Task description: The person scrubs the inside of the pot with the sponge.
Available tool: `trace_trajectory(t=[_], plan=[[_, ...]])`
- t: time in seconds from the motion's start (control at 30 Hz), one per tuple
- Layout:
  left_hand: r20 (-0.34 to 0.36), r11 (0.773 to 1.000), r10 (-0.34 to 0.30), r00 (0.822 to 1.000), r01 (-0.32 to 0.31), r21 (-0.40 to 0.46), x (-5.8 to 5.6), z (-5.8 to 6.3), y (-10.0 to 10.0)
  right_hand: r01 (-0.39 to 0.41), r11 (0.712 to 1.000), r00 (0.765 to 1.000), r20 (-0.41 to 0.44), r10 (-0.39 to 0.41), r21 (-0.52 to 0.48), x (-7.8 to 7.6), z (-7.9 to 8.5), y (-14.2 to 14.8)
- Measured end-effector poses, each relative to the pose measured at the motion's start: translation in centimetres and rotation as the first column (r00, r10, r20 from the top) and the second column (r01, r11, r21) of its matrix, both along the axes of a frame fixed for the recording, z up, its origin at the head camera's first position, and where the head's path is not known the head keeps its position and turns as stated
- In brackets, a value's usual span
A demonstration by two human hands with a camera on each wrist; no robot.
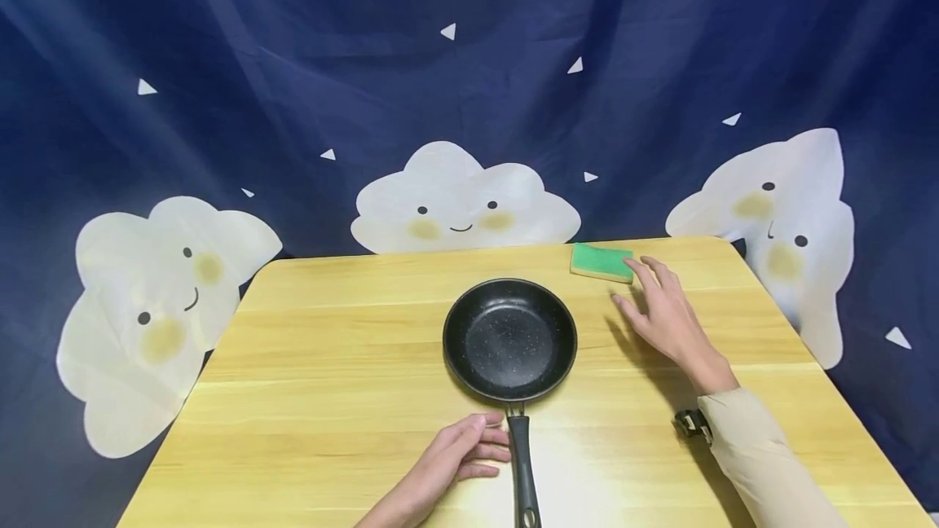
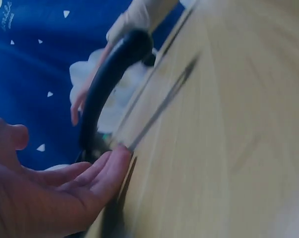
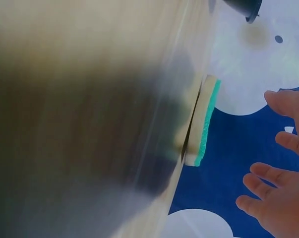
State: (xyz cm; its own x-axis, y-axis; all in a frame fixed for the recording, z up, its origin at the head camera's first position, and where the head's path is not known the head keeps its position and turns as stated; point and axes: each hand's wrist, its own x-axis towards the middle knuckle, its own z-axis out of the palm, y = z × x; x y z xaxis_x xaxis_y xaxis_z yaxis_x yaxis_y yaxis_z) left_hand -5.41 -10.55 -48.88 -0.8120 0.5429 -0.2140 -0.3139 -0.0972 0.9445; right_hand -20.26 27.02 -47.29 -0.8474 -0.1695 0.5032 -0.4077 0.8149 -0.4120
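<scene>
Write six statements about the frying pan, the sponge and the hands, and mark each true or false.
1. The scouring sponge lies on the wooden table, green side up. True.
2. The right hand is nearer the sponge than the left hand is. True.
3. The right hand grips the sponge. False: the right wrist view shows a gap between them.
4. The left hand is beside the handle of the frying pan. True.
5. The handle points away from the person. False: it points toward the person.
6. The sponge lies left of the pan. False: it lies beyond it, to the right.
</scene>
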Motion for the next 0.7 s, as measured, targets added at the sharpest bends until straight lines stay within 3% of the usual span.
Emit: trace_trajectory(t=[0.13, 0.3, 0.47, 0.7], plan=[[0.185, 0.98, -0.075, 0.98, 0.038, 0.196, -0.1, -0.5, 0.8, -0.004, 1.0, 1.0, -0.003, 0.004, -0.008, -0.7, 0.0, 0.0], [0.291, 0.947, -0.148, 0.945, 0.051, 0.318, -0.2, -1.3, 1.6, -0.005, 1.0, 1.0, 0.008, 0.006, -0.014, -1.6, -0.3, -0.1], [0.326, 0.934, -0.181, 0.928, 0.058, 0.352, 0.1, -1.9, 2.3, -0.006, 1.0, 1.0, 0.011, 0.006, -0.006, -2.3, -0.7, -0.1], [0.313, 0.928, -0.21, 0.926, 0.089, 0.361, 0.4, -2.3, 2.8, -0.01, 1.0, 1.0, 0.01, 0.01, 0.012, -3.4, -1.0, -0.6]])
